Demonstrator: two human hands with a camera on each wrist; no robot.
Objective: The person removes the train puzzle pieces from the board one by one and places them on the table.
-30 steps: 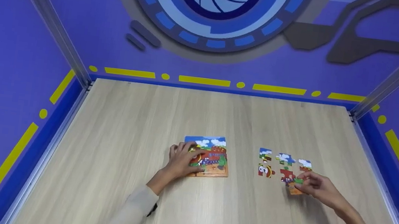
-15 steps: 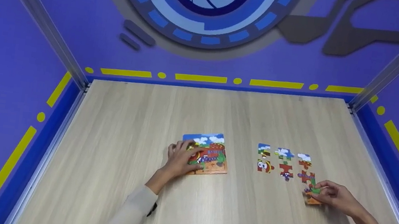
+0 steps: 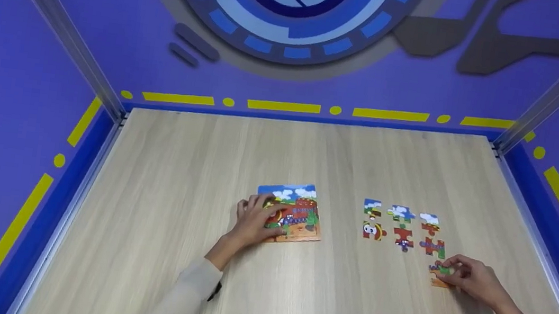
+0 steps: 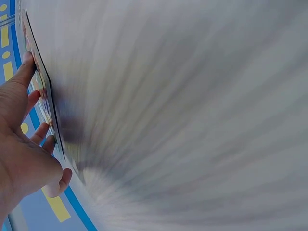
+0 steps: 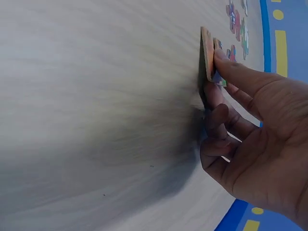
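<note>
My left hand (image 3: pixel 252 221) rests on the left side of a square picture puzzle (image 3: pixel 301 226), thumb and fingers spread over its face. The left wrist view has those fingertips (image 4: pixel 28 58) on top of the thin board (image 4: pixel 48 86), seen nearly edge-on. Between thumb and fingers my right hand (image 3: pixel 473 277) pinches a puzzle piece (image 3: pixel 439 280) with orange ground and green on it. In the right wrist view this piece (image 5: pixel 207 53) is tilted, with a dark shadow beneath it. It is just below a red and green piece (image 3: pixel 432 247).
Several loose puzzle pieces lie in two spaced rows, among them a cloud piece (image 3: pixel 400 213), a piece with eyes (image 3: pixel 371 230) and a red piece (image 3: pixel 403 238). Blue-purple walls with yellow marks (image 3: pixel 283 106) enclose the wooden table (image 3: pixel 193 167) at the back and sides.
My right hand has moved right and toward me with its piece, from over the middle-row pieces to below the right column. The left hand has stayed on the puzzle.
</note>
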